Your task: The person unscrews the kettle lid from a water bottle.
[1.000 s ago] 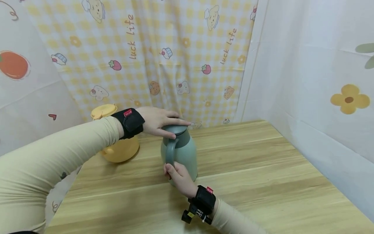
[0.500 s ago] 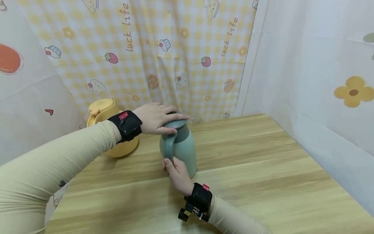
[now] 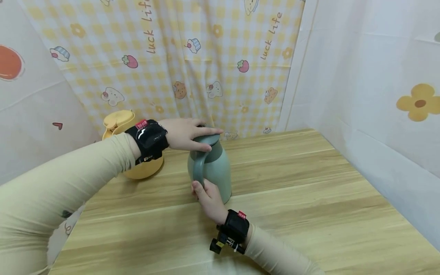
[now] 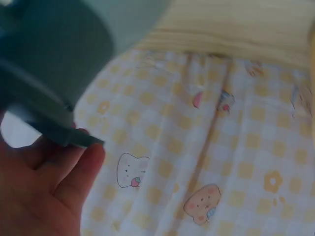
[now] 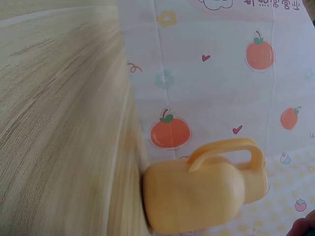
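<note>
A pale green thermal jug (image 3: 220,173) stands upright on the wooden table in the head view. My left hand (image 3: 180,133) lies across its grey-green lid (image 3: 210,140), thumb on the near side above the handle and the other fingers over the top and far side. In the left wrist view, fingers (image 4: 91,162) meet the lid's thin edge, while the jug's dark collar (image 4: 64,54) is blurred. My right hand (image 3: 211,200) grips the lower part of the handle (image 3: 199,168), thumb on the outside. Only fingertips (image 5: 302,227) of it show in the right wrist view.
A yellow jug (image 3: 142,170) stands at the back left, partly behind my left wrist; the right wrist view shows its body and handle from the side. Patterned curtains (image 3: 192,84) hang behind the wooden table (image 3: 292,198), and a white one runs along the right.
The head view has tilted down a little, so the scene sits higher. My left hand and wrist have turned slightly on the lid. The right hand keeps its grip and the jug stays in place.
</note>
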Tool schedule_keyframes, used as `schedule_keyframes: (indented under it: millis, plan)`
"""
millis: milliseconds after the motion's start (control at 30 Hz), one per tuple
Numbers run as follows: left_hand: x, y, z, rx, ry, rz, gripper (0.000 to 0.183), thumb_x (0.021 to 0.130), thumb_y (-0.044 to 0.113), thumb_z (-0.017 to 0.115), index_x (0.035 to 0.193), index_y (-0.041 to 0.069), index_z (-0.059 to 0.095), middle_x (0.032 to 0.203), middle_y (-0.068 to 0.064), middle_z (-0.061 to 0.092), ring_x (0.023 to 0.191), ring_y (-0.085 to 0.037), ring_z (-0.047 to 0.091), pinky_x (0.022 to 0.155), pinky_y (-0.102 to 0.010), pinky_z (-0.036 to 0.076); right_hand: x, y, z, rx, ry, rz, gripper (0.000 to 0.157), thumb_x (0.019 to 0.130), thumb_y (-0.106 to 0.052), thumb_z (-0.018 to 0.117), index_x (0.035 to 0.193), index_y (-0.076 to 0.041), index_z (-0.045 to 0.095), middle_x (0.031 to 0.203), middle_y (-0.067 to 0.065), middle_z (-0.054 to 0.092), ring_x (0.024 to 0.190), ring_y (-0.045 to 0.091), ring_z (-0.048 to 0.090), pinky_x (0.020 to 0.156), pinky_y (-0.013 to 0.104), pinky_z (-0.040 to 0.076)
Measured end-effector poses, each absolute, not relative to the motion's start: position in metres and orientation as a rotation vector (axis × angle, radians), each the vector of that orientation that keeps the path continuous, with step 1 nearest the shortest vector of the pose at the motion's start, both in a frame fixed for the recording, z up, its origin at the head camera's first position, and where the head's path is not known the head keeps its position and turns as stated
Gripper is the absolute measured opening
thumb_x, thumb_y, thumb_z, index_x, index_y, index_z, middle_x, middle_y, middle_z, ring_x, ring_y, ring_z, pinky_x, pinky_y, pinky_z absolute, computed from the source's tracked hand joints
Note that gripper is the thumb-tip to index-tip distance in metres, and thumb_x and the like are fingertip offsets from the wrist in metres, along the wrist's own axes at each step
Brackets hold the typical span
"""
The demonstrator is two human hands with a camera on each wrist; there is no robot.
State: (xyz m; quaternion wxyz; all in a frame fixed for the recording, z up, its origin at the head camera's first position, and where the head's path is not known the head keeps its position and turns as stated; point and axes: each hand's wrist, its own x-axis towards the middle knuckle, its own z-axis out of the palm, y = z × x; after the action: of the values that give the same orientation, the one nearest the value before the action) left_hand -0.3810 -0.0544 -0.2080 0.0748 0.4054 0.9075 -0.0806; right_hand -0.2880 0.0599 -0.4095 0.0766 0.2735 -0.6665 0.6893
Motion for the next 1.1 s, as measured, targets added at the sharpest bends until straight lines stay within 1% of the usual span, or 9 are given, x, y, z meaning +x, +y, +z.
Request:
schedule_keyframes:
  millis: [167, 333, 433, 533, 633, 733, 867, 1000, 1100]
  plan:
    - [-0.378, -0.044, -0.192, 1.101, 2.660, -0.273, 0.064, 0.093, 0.061, 0.049, 0.150, 0.041, 0.030, 0.152, -0.015, 0.033, 0.134, -0.037, 0.039, 0.105, -0.053, 0.033, -0.287, 0.060, -0.409, 0.810, -1.982, 2.073, 0.032, 0.105, -0.016, 0.040, 0.085, 0.005, 0.053, 0.073, 0.029, 0.046, 0.063, 0.007, 0.041, 0.062, 0.022, 0.033]
    - [-0.376, -0.040, -0.190, 1.081, 2.674, -0.302, 0.065, 0.093, 0.063, 0.049, 0.150, 0.040, 0.031, 0.151, -0.014, 0.037, 0.132, -0.037, 0.041, 0.104, -0.052, 0.034, -0.288, 0.060, -0.411, 0.809, -1.982, 2.052, 0.035, 0.105, -0.022, 0.040, 0.085, 0.004, 0.054, 0.071, 0.020, 0.046, 0.063, 0.008, 0.041, 0.061, 0.022, 0.034]
    - [-0.374, -0.040, -0.191, 1.081, 2.700, -0.296, 0.065, 0.092, 0.063, 0.050, 0.150, 0.039, 0.032, 0.148, -0.012, 0.042, 0.130, -0.034, 0.045, 0.102, -0.050, 0.038, -0.286, 0.060, -0.408, 0.803, -1.993, 2.058, 0.032, 0.105, -0.018, 0.041, 0.084, 0.002, 0.054, 0.070, 0.019, 0.046, 0.062, 0.008, 0.041, 0.061, 0.022, 0.034]
    - [-0.372, -0.038, -0.191, 1.100, 2.721, -0.300, 0.064, 0.092, 0.062, 0.051, 0.149, 0.038, 0.035, 0.144, -0.010, 0.048, 0.120, -0.029, 0.054, 0.096, -0.044, 0.044, -0.279, 0.062, -0.397, 0.803, -1.996, 2.068, 0.029, 0.105, -0.011, 0.041, 0.084, 0.005, 0.053, 0.070, 0.019, 0.046, 0.063, 0.007, 0.041, 0.062, 0.022, 0.034]
    - [-0.370, -0.036, -0.191, 1.123, 2.737, -0.304, 0.063, 0.092, 0.061, 0.052, 0.148, 0.036, 0.037, 0.139, -0.007, 0.053, 0.100, -0.021, 0.061, 0.087, -0.038, 0.048, -0.271, 0.065, -0.384, 0.804, -2.001, 2.072, 0.029, 0.105, -0.009, 0.041, 0.084, 0.008, 0.052, 0.069, 0.017, 0.045, 0.063, 0.006, 0.041, 0.062, 0.022, 0.034]
    - [-0.370, -0.036, -0.193, 1.129, 2.748, -0.297, 0.063, 0.092, 0.061, 0.052, 0.148, 0.034, 0.039, 0.136, -0.007, 0.055, 0.085, -0.017, 0.059, 0.080, -0.036, 0.049, -0.266, 0.066, -0.380, 0.801, -2.012, 2.054, 0.032, 0.105, -0.011, 0.041, 0.084, 0.010, 0.052, 0.069, 0.019, 0.045, 0.063, 0.005, 0.041, 0.062, 0.022, 0.034]
    - [-0.369, -0.034, -0.196, 1.129, 2.782, -0.290, 0.064, 0.092, 0.062, 0.051, 0.147, 0.031, 0.040, 0.131, -0.008, 0.059, 0.076, -0.017, 0.058, 0.077, -0.035, 0.049, -0.265, 0.067, -0.379, 0.797, -1.998, 2.019, 0.031, 0.104, -0.009, 0.041, 0.083, 0.012, 0.051, 0.070, 0.025, 0.045, 0.062, 0.006, 0.040, 0.062, 0.022, 0.034]
    - [-0.368, -0.032, -0.197, 1.108, 2.824, -0.279, 0.064, 0.092, 0.062, 0.051, 0.147, 0.029, 0.043, 0.120, -0.011, 0.065, 0.070, -0.018, 0.057, 0.072, -0.035, 0.050, -0.267, 0.066, -0.380, 0.798, -1.982, 2.026, 0.030, 0.104, -0.008, 0.042, 0.082, 0.010, 0.052, 0.066, 0.015, 0.044, 0.062, 0.006, 0.040, 0.061, 0.022, 0.034]
    - [-0.366, -0.030, -0.198, 1.057, 2.849, -0.276, 0.063, 0.092, 0.061, 0.051, 0.146, 0.029, 0.044, 0.121, -0.010, 0.065, 0.067, -0.019, 0.055, 0.066, -0.034, 0.048, -0.269, 0.065, -0.381, 0.803, -1.982, 2.039, 0.030, 0.104, -0.009, 0.041, 0.082, 0.009, 0.052, 0.066, 0.004, 0.042, 0.061, 0.006, 0.040, 0.061, 0.022, 0.033]
